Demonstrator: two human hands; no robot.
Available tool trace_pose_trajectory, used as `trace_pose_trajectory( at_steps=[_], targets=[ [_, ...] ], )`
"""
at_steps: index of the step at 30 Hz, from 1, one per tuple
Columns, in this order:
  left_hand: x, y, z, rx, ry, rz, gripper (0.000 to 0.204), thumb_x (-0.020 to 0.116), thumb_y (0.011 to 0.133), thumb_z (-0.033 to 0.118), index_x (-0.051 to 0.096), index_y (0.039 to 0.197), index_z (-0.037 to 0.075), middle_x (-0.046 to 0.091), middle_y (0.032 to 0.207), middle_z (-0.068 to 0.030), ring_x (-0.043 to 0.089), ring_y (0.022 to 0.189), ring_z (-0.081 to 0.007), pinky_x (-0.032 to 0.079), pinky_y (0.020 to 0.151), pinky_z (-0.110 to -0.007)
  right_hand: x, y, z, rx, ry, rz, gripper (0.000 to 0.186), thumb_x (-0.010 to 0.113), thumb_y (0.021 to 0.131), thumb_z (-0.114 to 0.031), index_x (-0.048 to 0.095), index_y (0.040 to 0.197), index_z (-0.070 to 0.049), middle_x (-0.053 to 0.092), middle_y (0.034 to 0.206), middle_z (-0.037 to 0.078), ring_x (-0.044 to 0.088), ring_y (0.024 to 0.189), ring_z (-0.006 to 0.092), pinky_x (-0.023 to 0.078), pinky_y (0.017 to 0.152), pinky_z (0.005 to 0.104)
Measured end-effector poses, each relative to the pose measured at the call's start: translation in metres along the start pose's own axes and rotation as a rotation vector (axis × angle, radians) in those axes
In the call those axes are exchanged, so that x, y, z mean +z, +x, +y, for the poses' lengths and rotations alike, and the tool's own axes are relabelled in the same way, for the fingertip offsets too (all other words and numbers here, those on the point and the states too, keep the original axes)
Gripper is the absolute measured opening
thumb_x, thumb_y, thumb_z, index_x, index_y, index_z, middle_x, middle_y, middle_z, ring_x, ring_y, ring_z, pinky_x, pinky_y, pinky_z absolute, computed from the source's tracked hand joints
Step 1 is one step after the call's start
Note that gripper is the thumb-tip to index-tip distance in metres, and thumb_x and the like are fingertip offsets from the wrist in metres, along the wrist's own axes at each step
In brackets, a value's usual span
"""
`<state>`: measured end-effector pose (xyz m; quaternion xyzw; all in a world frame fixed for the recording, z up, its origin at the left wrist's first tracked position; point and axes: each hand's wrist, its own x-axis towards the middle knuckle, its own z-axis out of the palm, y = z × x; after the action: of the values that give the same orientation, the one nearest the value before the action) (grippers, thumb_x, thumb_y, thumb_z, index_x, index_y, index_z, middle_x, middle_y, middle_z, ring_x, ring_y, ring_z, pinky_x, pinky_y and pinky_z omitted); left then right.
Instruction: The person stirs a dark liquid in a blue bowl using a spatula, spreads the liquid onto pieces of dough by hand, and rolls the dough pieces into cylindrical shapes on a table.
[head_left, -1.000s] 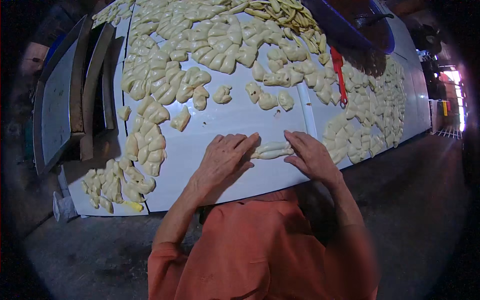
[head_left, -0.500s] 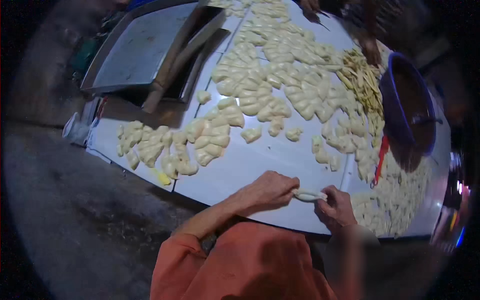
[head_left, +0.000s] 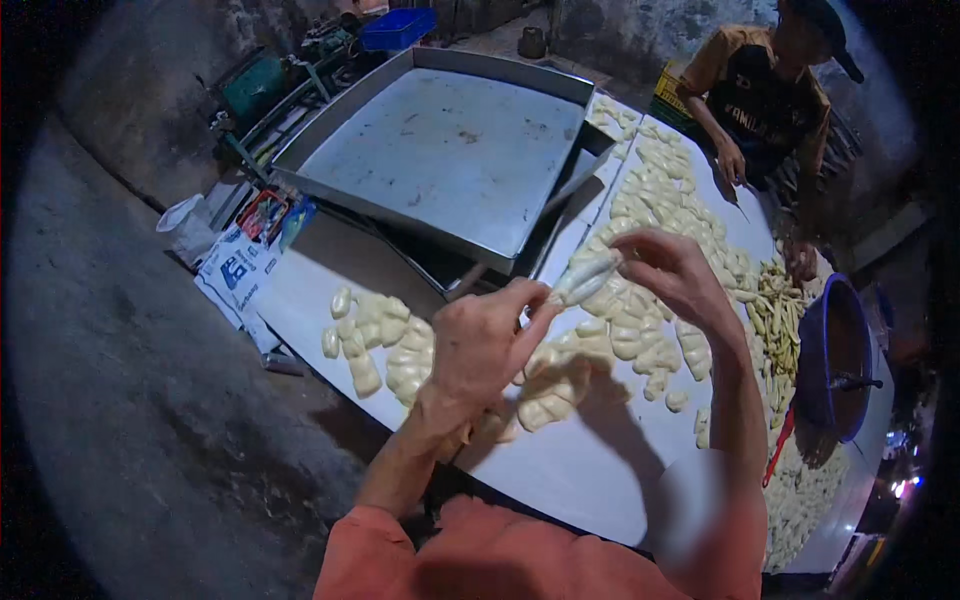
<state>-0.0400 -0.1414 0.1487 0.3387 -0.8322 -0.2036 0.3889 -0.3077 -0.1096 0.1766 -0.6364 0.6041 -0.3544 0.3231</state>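
Observation:
A pale, soft strip of dough (head_left: 587, 280) is stretched between my two hands above the white table. Its left end is pinched by the closed fingers of my left hand (head_left: 485, 335). The thumb and fingers of my right hand (head_left: 680, 275) grip the other end, slightly farther away. Beneath and beyond them, many plump dough pieces (head_left: 655, 215) lie packed together in clusters. A smaller group of dough pieces (head_left: 375, 325) is left of my left hand. My forearms hide part of the table.
Large metal trays (head_left: 450, 165) are stacked at the far left. To the right are yellowish strips (head_left: 780, 325), a purple basin (head_left: 828, 400), a red-handled tool (head_left: 779, 447) and chopped pale pieces (head_left: 810, 500). Across the table, a co-worker's hand (head_left: 732, 163) holds a thin blade.
Both my hands have lifted the dough strip from near the table's front edge and carried it forward and left. The view has swung up, bringing the trays and co-worker more fully into sight.

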Motion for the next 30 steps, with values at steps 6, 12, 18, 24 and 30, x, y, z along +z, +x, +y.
trace_pose_trajectory(
  at_steps=[6, 12, 18, 24, 30],
  targets=[
    [-0.025, 0.075, -0.083, -0.042, 0.163, 0.053, 0.024, 0.072, 0.091, 0.035, 0.079, 0.093, 0.012, 0.073, 0.074, -0.0100, 0.071, 0.063, -0.0261, 0.051, 0.069, -0.039, 0.029, 0.168, -0.019, -0.168, -0.344, -0.202, 0.034, 0.067, 0.089, -0.015, 0.069, 0.122, -0.004, 0.074, 0.103, 0.014, 0.071, 0.092, 0.0205, 0.055, 0.080, 0.0351],
    [-0.030, 0.113, -0.135, -0.229, 0.419, -0.464, 0.029, 0.070, 0.091, 0.038, 0.081, 0.090, 0.011, 0.076, 0.086, -0.0149, 0.073, 0.085, -0.0306, 0.052, 0.075, -0.047, 0.082, 0.230, 0.022, 0.021, -0.714, -0.268, 0.043, 0.061, 0.085, -0.012, 0.067, 0.127, -0.007, 0.071, 0.115, 0.022, 0.069, 0.103, 0.0380, 0.055, 0.090, 0.0438],
    [-0.022, 0.136, -0.139, -0.309, 0.396, -0.555, 0.053, 0.083, 0.072, 0.052, 0.077, 0.098, 0.006, 0.075, 0.093, -0.0204, 0.073, 0.089, -0.0378, 0.056, 0.081, -0.046, 0.088, 0.240, 0.020, 0.352, -0.523, -0.100, 0.067, 0.068, 0.085, -0.062, 0.073, 0.110, 0.000, 0.074, 0.092, 0.022, 0.073, 0.083, 0.0365, 0.057, 0.080, 0.0427],
    [-0.003, 0.138, -0.139, -0.368, 0.425, -0.580, 0.037, 0.085, 0.071, 0.036, 0.078, 0.091, 0.006, 0.075, 0.097, -0.0208, 0.073, 0.094, -0.0384, 0.058, 0.082, -0.046, 0.110, 0.234, 0.028, 0.167, -0.556, -0.039, 0.039, 0.075, 0.079, -0.039, 0.076, 0.096, -0.004, 0.074, 0.090, 0.022, 0.072, 0.087, 0.0381, 0.056, 0.079, 0.0442],
    [-0.003, 0.146, -0.132, -0.306, 0.546, -0.698, 0.039, 0.081, 0.075, 0.034, 0.077, 0.101, 0.005, 0.074, 0.103, -0.0214, 0.072, 0.098, -0.0386, 0.057, 0.084, -0.047, 0.118, 0.226, 0.038, 0.021, -0.742, 0.029, 0.033, 0.066, 0.090, -0.034, 0.075, 0.103, -0.006, 0.074, 0.097, 0.021, 0.071, 0.091, 0.0400, 0.056, 0.082, 0.0458]
  ],
)
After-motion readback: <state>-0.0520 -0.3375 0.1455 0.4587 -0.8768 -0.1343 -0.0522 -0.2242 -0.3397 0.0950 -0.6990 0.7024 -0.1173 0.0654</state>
